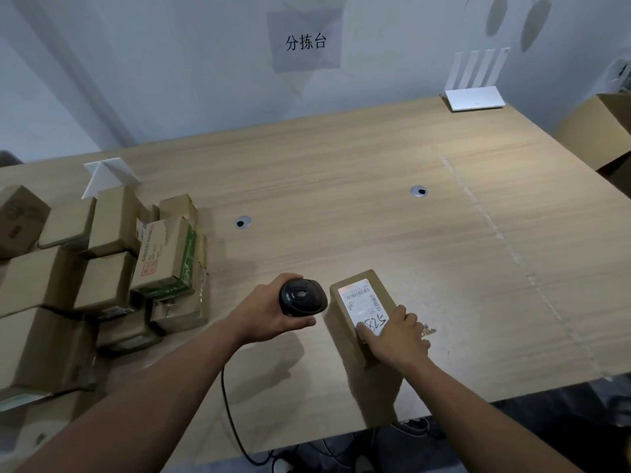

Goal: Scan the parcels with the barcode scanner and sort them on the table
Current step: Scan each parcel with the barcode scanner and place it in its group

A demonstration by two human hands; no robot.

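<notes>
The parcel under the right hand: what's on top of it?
A white label with barcodes and handwritten digits lies on the parcel. The right hand grips its near end, covering part of the digits.

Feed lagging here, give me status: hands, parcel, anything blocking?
Left hand grips scanner, aimed at label. Right hand holds parcel flat on table. Nothing blocking; box pile sits left.
</notes>
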